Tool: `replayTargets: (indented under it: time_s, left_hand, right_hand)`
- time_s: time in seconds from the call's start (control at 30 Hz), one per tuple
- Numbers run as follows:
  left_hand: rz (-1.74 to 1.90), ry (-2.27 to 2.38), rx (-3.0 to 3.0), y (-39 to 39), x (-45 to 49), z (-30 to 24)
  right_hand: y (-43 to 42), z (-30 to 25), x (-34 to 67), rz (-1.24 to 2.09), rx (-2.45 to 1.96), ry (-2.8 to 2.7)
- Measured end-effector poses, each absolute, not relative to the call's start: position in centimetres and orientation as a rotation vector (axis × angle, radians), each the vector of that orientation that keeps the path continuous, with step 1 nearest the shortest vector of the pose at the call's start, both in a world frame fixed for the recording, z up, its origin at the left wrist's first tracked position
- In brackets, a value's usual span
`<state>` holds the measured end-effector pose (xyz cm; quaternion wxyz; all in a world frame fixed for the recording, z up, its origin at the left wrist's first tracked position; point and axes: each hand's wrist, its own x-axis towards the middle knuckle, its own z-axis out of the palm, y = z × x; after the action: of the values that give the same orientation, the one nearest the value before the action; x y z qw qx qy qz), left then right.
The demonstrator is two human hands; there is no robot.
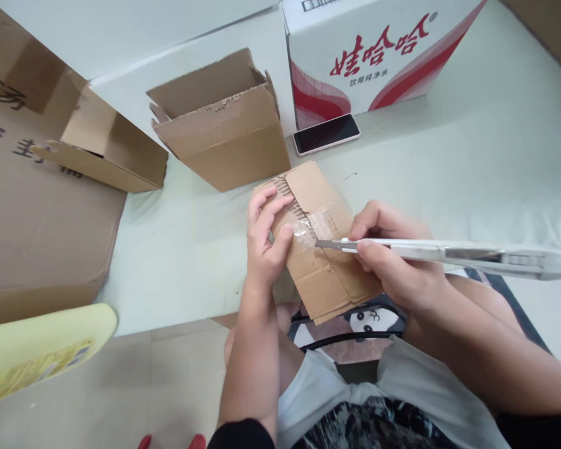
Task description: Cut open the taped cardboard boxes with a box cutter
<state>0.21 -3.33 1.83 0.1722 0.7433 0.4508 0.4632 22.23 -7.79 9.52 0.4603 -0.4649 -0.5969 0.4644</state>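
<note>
A small brown cardboard box (pixel 308 280) lies tilted at the table's near edge, with clear tape across its middle seam. My left hand (pixel 267 234) rests on its left side, thumb and fingers wrapped over the top and edge. In my right hand (pixel 388 249) is a white utility knife (pixel 467 252), gripped near the front with its blade extended to the left. The blade's tip is at the taped seam; whether it has gone through the tape I cannot tell. Part of the box's right side is hidden behind my right hand.
An open-topped cardboard box (pixel 229 143) stands behind, beside a smartphone (pixel 327 134). A white carton with red writing (pixel 378 62) stands at the back. Larger cardboard (pixel 42 231) and another small box (pixel 116 143) occupy the left. A pale yellow object (pixel 51 343) juts in lower left.
</note>
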Motion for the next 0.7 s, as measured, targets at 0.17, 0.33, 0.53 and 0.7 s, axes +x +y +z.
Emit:
replayTargets:
  time_s: [0.17, 0.33, 0.53, 0.7]
  left_hand:
    - [1.335, 1.243, 2.105, -3.28, 0.26, 1.83]
    - [1.341, 1.242, 2.104, -3.31, 0.29, 1.82]
    - [1.308, 1.286, 2.114, -3.36, 0.2, 1.92]
    - [1.32, 1.279, 2.119, -3.36, 0.22, 1.85]
  right_hand:
    - [-7.83, 9.58, 22.17, 1.145, -1.155, -1.466]
    - [-7.86, 9.44, 22.21, 1.141, -1.112, -1.452]
    - [-7.87, 9.19, 22.25, 1.163, -1.123, -1.431]
    - [-7.91, 9.16, 22.21, 1.172, -1.111, -1.417]
